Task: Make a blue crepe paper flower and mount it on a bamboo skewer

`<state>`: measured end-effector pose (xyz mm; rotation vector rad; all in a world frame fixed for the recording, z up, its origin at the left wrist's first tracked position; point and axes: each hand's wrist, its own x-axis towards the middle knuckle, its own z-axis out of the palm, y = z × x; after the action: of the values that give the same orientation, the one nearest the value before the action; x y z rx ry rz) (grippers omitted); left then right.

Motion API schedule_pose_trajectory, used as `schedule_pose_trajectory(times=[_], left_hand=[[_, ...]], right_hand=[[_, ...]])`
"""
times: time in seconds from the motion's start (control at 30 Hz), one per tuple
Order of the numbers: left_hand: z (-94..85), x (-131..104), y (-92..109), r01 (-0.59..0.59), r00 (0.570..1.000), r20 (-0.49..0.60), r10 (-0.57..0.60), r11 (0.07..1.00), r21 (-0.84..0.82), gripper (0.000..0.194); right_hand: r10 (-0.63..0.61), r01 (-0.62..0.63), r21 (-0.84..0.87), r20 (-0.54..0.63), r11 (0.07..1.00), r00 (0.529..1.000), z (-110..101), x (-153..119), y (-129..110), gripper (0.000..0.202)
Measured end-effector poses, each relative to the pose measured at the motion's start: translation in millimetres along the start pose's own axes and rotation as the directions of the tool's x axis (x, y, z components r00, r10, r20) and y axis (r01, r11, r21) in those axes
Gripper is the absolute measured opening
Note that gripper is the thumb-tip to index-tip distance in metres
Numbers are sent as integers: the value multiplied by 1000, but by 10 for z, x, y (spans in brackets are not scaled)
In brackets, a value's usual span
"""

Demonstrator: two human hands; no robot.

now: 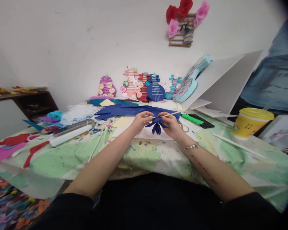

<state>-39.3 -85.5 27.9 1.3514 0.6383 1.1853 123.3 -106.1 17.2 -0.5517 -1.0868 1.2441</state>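
A dark blue paper flower [156,128] with several narrow petals hangs between my two hands over the table. My left hand [141,122] pinches its left side, fingertips closed. My right hand [171,125] is closed at the flower's right side and also holds a thin wooden stick [174,113], which points to the right. Just beyond my hands lie sheets of the same dark blue paper [128,110]. White paper [147,138] lies beneath the flower. How the fingertips meet on the flower's centre is partly hidden.
Small decorated lute-shaped crafts, one of them blue [156,92], lean along the wall. On the right are a green marker-like tool [192,119], a black phone-like slab [207,122] and a yellow-lidded cup [252,123]. White string [80,113] and a white power strip [70,135] lie left.
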Motion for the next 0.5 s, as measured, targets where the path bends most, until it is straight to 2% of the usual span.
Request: schedule_pose_trajectory(times=[0.1,0.23,0.5], left_hand=[[-7,11,-11,-50,998,-26,51,998,29,26],[-30,33,-36,-138,990,12,138,989,49,29],[-48,45,-58,-140,990,12,140,989,48,28]], right_hand=[[-17,17,7,-15,1000,1000,-2,-3,-1,17],[-18,18,15,-34,1000,999,-11,-3,0,15],[-9,9,18,-11,1000,1000,8,-6,-12,17]])
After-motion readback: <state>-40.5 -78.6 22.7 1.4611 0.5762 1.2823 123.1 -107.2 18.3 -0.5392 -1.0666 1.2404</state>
